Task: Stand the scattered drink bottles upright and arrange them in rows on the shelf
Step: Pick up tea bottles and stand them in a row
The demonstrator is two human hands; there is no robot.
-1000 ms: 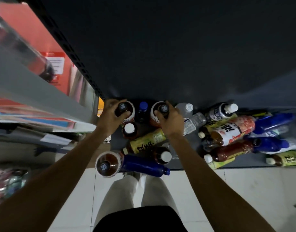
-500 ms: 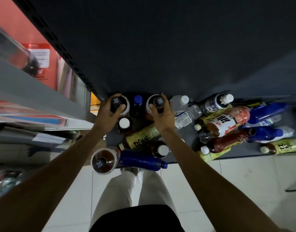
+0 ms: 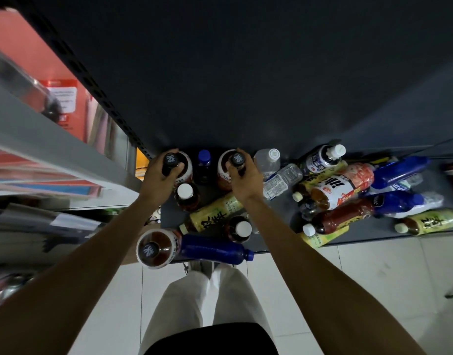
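Round plastic tea bottles [image 3: 185, 167] in each hand [image 3: 157, 179]

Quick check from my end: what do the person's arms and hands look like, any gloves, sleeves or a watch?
Both arms are bare from the frame's lower edge to the wrists, with no sleeves showing. The left hand and right hand wear no gloves; no watch, ring or band shows. Below are pale trousers and a black top.

Dim, fisheye warp, left-edge blur

The dark shelf [image 3: 279, 208] and white floor tiles [image 3: 373, 278] are seen steeply downward, at arm's length, from one head-worn wide-angle camera.
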